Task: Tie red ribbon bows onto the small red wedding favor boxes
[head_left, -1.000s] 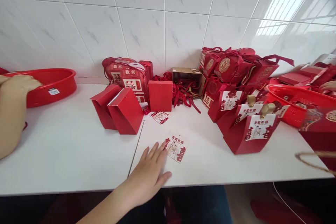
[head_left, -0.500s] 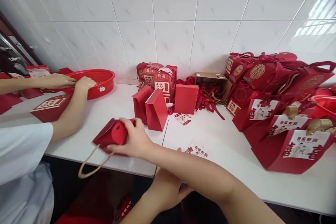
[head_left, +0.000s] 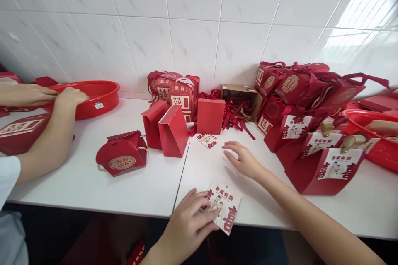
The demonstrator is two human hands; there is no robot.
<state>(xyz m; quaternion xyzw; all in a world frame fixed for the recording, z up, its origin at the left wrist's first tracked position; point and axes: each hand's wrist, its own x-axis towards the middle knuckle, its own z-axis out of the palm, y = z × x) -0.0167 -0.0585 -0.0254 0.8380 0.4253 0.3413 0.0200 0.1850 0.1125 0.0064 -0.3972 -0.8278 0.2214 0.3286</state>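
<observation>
At the table's front edge, my left hand (head_left: pixel 189 225) is closed on a square printed card (head_left: pixel 230 207) with red characters and a picture of a couple. My right hand (head_left: pixel 243 160) hovers over the white table with fingers apart and nothing in them. Nearest to it lies a second printed card (head_left: pixel 207 140), flat before an upright plain red box (head_left: pixel 210 116). Two more plain red boxes (head_left: pixel 174 131) stand left of that. Farther left rests a red gift box (head_left: pixel 121 155) with a round gold emblem and a rope handle.
Red bags with cards and gold ribbon (head_left: pixel 337 169) stand at the right, before piled red gift boxes (head_left: pixel 295 83). An open carton (head_left: pixel 239 91) with ribbons is by the wall. At left, a co-worker's arms (head_left: pixel 52 132) reach to a red basin (head_left: pixel 102 91). Another hand is in a red basket (head_left: pixel 357 128).
My right hand has let go of the red gift box at the left and moved right, opening. That box now stands turned on the table. The card in my left hand is more visible.
</observation>
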